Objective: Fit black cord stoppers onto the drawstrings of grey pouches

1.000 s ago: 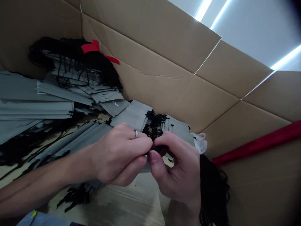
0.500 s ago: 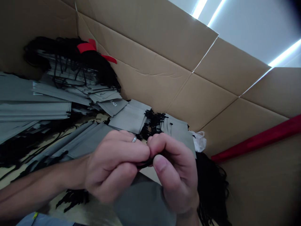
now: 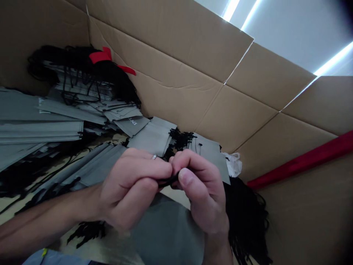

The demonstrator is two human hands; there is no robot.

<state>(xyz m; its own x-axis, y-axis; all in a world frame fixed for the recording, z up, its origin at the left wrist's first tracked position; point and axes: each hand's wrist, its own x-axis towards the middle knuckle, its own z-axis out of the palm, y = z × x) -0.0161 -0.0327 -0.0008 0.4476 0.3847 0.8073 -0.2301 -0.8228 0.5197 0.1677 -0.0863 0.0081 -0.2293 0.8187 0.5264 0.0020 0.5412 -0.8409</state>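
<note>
Both hands are closed and set close together in front of the chest. The left hand (image 3: pixel 132 187) is curled into a loose fist, pinching a black cord (image 3: pixel 169 181) between thumb and forefinger. The right hand (image 3: pixel 202 191) pinches the same cord with thumb and bent forefinger. The short span between the grips probably keeps the cord under control for fine finger work. A grey fabric panel (image 3: pixel 168 232) lies directly below; whether it joins the cord cannot be told, as the fingers cover that area.

Beyond the hands, a centre stack (image 3: pixel 154 136) and a right-side stack (image 3: pixel 209 147) of grey pieces lie with tangled black cord ends (image 3: pixel 183 140) between them, presumably so arranged to group the ends. A red band (image 3: pixel 100 56) rests across the cord bundle (image 3: pixel 121 79) at upper left, apparently as a tie.

The cardboard wall (image 3: pixel 182 62) limits reach forward. Loose black cords (image 3: pixel 245 217) hang beside the right wrist and could snag. The forearms hide part of the surface (image 3: pixel 121 246).
</note>
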